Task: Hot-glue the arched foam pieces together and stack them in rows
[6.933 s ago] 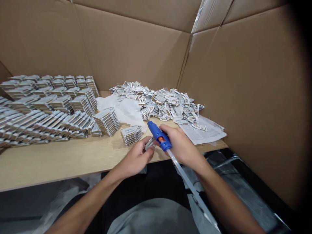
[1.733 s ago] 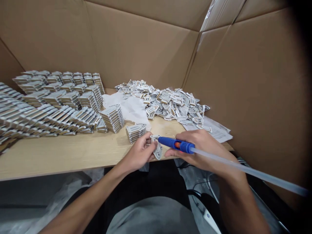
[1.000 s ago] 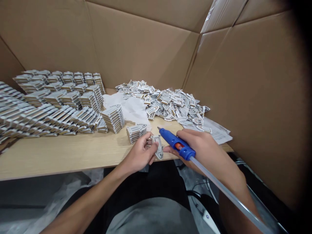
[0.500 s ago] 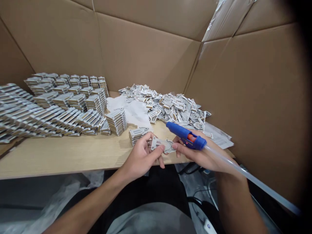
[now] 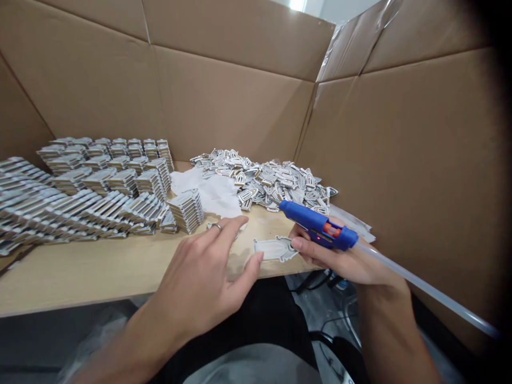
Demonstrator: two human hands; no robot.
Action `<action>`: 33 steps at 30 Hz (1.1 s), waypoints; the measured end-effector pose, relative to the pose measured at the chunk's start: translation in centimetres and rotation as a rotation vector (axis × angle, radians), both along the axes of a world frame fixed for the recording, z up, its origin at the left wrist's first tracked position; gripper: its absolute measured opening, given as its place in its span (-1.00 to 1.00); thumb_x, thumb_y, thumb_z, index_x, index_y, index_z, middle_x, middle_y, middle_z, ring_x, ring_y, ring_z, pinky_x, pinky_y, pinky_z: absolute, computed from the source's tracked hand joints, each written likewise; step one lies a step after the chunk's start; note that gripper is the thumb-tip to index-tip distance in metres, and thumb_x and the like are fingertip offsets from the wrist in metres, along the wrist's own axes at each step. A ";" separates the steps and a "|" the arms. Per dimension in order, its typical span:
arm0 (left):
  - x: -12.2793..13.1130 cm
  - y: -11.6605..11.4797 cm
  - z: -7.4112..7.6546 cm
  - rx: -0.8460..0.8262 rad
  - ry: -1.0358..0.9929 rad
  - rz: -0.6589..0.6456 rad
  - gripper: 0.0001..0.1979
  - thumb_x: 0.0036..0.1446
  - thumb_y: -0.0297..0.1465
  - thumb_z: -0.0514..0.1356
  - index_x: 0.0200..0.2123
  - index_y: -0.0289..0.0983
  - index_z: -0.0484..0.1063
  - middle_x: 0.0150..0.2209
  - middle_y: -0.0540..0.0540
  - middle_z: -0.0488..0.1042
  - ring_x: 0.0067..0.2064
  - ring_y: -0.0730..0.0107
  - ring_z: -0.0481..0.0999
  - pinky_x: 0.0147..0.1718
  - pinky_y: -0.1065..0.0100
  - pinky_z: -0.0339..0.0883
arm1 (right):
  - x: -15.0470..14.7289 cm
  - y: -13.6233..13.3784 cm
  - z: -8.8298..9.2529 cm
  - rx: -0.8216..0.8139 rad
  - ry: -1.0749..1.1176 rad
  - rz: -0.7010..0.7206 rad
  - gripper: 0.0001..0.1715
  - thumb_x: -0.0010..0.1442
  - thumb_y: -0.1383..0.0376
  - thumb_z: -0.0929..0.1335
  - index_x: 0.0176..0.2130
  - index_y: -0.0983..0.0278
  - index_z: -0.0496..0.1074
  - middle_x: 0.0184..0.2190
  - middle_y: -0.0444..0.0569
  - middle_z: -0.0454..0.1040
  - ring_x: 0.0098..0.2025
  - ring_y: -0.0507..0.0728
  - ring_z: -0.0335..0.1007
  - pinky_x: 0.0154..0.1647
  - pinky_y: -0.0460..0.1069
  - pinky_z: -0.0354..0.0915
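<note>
My right hand (image 5: 340,261) grips a blue hot glue gun (image 5: 308,220), its nozzle pointing away to the left and a long clear glue stick (image 5: 420,285) trailing from its back. Between that hand's thumb and fingers is the end of a flat grey-white arched cutout (image 5: 275,248), held above the table edge. My left hand (image 5: 204,272) is open just left of the cutout, thumb and fingers apart, with a ring on one finger. Behind its fingers, a small stack of cutouts (image 5: 242,228) is mostly hidden.
Rows of stacked cutouts (image 5: 108,181) fill the left of the wooden table (image 5: 100,266). A loose heap of small arched window-like pieces (image 5: 276,178) lies at the back, beside white paper (image 5: 216,189). Cardboard walls (image 5: 232,90) enclose the table at the back and right.
My left hand has let go of the cutout and moved left, its fingers spreading. The cutout stays in my right hand with the glue gun. The camera view has tilted up a little.
</note>
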State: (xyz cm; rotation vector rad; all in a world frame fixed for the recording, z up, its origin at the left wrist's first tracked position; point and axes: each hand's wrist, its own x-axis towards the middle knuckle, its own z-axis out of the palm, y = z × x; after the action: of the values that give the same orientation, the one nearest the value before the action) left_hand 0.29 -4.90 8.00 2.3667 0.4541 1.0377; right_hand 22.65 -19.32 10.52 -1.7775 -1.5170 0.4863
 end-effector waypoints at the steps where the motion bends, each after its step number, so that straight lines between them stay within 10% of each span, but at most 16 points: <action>1: -0.2 -0.1 0.1 0.037 0.030 -0.024 -0.48 0.17 -0.15 0.39 0.17 -0.17 0.53 -0.22 -0.13 0.57 -0.28 0.15 0.48 -0.30 0.26 0.24 | 0.0 0.1 0.0 0.004 0.029 0.004 -0.59 0.36 -0.01 0.42 -0.34 0.22 0.35 -0.51 -0.19 0.33 -0.48 0.03 0.24 -0.49 -0.06 0.19; 12: -0.5 0.7 0.0 0.216 0.171 -0.124 -0.79 0.33 -0.38 0.22 0.02 -0.20 0.46 -0.02 -0.10 0.45 -0.06 0.27 0.54 -0.06 0.23 0.40 | -0.6 1.6 -0.9 0.061 0.168 0.089 -0.64 0.37 0.02 0.43 -0.29 0.22 0.43 -0.49 -0.19 0.38 -0.50 0.01 0.22 -0.48 -0.04 0.19; 23: 0.1 4.8 -1.3 0.414 0.188 0.239 -0.78 0.38 -0.37 0.09 -0.06 -0.36 0.46 -0.06 -0.27 0.42 0.02 -0.04 0.51 0.02 0.02 0.43 | 0.3 1.9 -0.8 0.129 0.092 -0.019 -0.67 0.34 0.04 0.45 -0.25 0.26 0.48 -0.43 -0.11 0.49 -0.50 0.00 0.30 -0.50 -0.07 0.19; 33: 0.5 6.9 -2.7 0.363 0.337 0.217 -0.70 0.40 -0.33 0.01 -0.06 -0.38 0.46 -0.05 -0.31 0.39 -0.04 -0.03 0.51 -0.01 0.02 0.46 | 0.3 2.0 -0.3 0.138 0.002 -0.015 -0.72 0.30 0.08 0.45 -0.26 0.23 0.44 -0.39 -0.08 0.55 -0.37 0.10 0.47 -0.34 -0.04 0.35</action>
State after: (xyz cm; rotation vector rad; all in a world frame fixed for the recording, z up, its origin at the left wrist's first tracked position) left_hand 0.75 2.03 5.27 2.8885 0.7091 0.8699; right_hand 22.94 -17.36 10.24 -1.6800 -1.4984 0.3667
